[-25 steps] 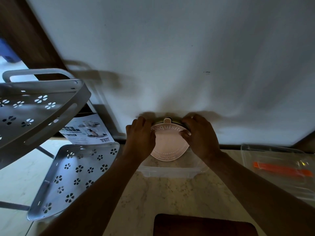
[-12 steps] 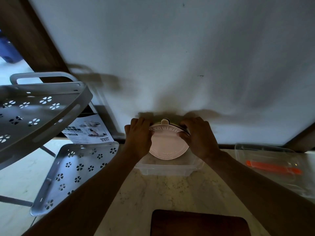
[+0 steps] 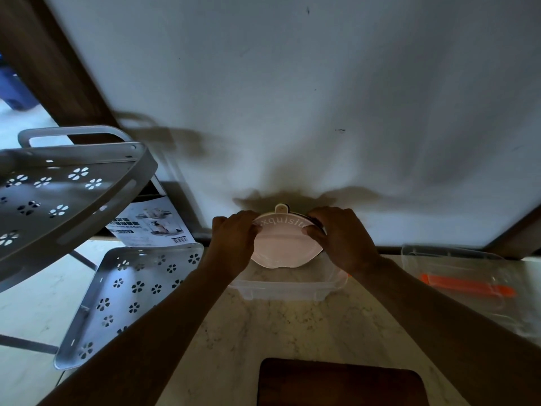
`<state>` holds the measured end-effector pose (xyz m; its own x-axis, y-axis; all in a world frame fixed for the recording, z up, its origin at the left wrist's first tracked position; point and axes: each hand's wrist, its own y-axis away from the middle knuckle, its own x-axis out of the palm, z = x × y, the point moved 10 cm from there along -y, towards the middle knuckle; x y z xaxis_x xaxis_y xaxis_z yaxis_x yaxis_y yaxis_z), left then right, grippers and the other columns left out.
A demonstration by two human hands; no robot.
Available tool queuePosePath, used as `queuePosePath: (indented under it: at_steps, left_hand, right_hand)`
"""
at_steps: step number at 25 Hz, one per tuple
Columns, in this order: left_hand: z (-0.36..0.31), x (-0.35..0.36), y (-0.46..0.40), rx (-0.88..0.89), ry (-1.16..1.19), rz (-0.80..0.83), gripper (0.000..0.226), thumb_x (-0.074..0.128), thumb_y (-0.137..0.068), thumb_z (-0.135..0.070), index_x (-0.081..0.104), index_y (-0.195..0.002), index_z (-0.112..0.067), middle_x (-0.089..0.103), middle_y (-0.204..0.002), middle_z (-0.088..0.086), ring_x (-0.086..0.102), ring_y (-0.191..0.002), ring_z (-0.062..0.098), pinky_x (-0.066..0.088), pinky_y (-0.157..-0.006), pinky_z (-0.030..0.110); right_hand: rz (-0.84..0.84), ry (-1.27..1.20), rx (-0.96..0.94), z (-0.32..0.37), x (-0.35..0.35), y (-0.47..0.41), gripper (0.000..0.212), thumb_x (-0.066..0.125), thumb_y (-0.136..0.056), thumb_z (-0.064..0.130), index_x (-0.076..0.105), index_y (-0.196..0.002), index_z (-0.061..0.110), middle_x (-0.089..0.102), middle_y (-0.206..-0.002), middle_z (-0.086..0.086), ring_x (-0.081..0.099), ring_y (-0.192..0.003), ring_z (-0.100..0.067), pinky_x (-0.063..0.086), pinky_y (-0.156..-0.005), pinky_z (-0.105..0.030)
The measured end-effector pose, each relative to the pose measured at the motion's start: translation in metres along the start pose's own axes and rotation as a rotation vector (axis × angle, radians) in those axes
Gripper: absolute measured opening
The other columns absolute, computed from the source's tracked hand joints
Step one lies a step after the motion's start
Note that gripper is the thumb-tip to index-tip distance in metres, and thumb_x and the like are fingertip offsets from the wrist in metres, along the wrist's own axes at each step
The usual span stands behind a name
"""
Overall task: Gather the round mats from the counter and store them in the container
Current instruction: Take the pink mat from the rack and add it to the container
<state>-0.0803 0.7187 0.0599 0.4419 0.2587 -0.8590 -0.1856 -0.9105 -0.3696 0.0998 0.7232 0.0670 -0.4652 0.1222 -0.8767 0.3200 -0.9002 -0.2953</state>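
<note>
Pink round mats (image 3: 285,246) on edge, tab up, both hands' fingers (image 3: 311,230) gripping, over clear container (image 3: 288,290)

A home kitchen, dimly lit; a pale marble-look counter (image 3: 263,332) runs along a plain white wall (image 3: 292,83); a grey punched-metal rack (image 3: 58,186) stands at the left with its printed box (image 3: 152,224) behind; clear plastic tubs (image 3: 468,288) and a dark wooden board (image 3: 336,385) sit on the counter.
</note>
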Motion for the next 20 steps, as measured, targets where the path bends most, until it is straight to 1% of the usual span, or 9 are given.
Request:
queuePosePath:
  at_steps: [3,6,10,12,14,16,17,18,20]
  left_hand:
    - [0.004,0.004,0.003,-0.010,0.001,-0.005,0.016,0.061,-0.090,-0.006,0.065,-0.103,-0.013,0.071,-0.098,0.008,0.064,-0.082,0.028,0.033,-0.081,0.037]
    - [0.005,0.008,0.003,0.001,0.020,0.004,0.018,0.061,-0.090,-0.008,0.063,-0.107,-0.014,0.070,-0.100,0.008,0.063,-0.086,0.029,0.033,-0.082,0.040]
    - [0.011,0.016,0.002,-0.018,-0.007,0.064,0.035,0.069,-0.086,-0.021,0.060,-0.119,-0.014,0.068,-0.112,0.007,0.061,-0.098,0.028,0.029,-0.088,0.038]
    - [0.014,0.014,-0.002,-0.055,0.011,0.053,0.030,0.070,-0.085,-0.019,0.064,-0.114,-0.016,0.070,-0.108,0.007,0.062,-0.096,0.028,0.028,-0.086,0.037]
    - [0.017,0.011,-0.006,-0.096,0.050,0.051,0.021,0.067,-0.087,-0.018,0.067,-0.108,-0.017,0.071,-0.103,0.005,0.064,-0.092,0.027,0.034,-0.088,0.038]
    - [0.018,0.009,-0.007,-0.122,0.098,0.064,0.020,0.067,-0.087,-0.017,0.068,-0.107,-0.016,0.073,-0.102,0.006,0.065,-0.091,0.026,0.044,-0.091,0.046]
    - [0.017,0.007,-0.007,-0.126,0.120,0.065,0.020,0.067,-0.087,-0.017,0.069,-0.107,-0.016,0.073,-0.103,0.006,0.066,-0.091,0.026,0.047,-0.090,0.047]
    - [0.016,0.005,-0.008,-0.124,0.139,0.057,0.021,0.068,-0.087,-0.017,0.069,-0.108,-0.017,0.073,-0.103,0.006,0.067,-0.091,0.024,0.049,-0.088,0.044]
    - [0.015,-0.004,-0.011,-0.108,0.170,0.016,0.021,0.070,-0.086,-0.016,0.071,-0.107,-0.018,0.075,-0.103,0.005,0.068,-0.088,0.020,0.049,-0.078,0.025]
  right_hand:
    - [0.021,0.011,-0.002,0.000,0.009,0.002,0.022,0.065,-0.090,0.033,0.065,-0.106,0.018,0.069,-0.095,-0.003,0.061,-0.085,-0.024,0.046,-0.079,-0.041]
    - [0.013,0.015,0.013,-0.003,0.010,-0.001,0.020,0.064,-0.091,0.033,0.065,-0.105,0.019,0.069,-0.095,-0.002,0.061,-0.085,-0.022,0.046,-0.079,-0.039]
    - [-0.007,0.008,0.029,-0.004,0.011,-0.001,0.020,0.060,-0.093,0.034,0.065,-0.103,0.017,0.069,-0.094,-0.003,0.062,-0.084,-0.023,0.045,-0.077,-0.039]
    - [-0.012,0.003,0.038,-0.004,0.010,-0.003,0.020,0.059,-0.094,0.034,0.066,-0.104,0.018,0.069,-0.096,-0.003,0.062,-0.084,-0.023,0.046,-0.077,-0.038]
    - [-0.002,0.002,0.034,-0.003,0.009,-0.004,0.021,0.057,-0.095,0.034,0.066,-0.105,0.018,0.069,-0.097,-0.003,0.062,-0.085,-0.022,0.046,-0.076,-0.039]
    - [-0.001,-0.013,0.029,-0.003,0.008,-0.002,0.022,0.057,-0.096,0.032,0.066,-0.108,0.016,0.068,-0.099,-0.005,0.061,-0.087,-0.024,0.046,-0.077,-0.040]
    - [-0.011,-0.023,0.028,-0.003,0.007,-0.001,0.022,0.057,-0.096,0.031,0.066,-0.108,0.015,0.068,-0.100,-0.006,0.060,-0.088,-0.026,0.045,-0.077,-0.039]
    - [-0.027,-0.034,0.029,-0.002,0.004,0.000,0.022,0.058,-0.095,0.029,0.065,-0.109,0.014,0.067,-0.100,-0.007,0.059,-0.089,-0.027,0.043,-0.076,-0.038]
    - [-0.079,-0.059,0.033,-0.002,-0.002,0.000,0.021,0.058,-0.095,0.027,0.064,-0.109,0.012,0.065,-0.099,-0.008,0.056,-0.090,-0.027,0.039,-0.075,-0.033]
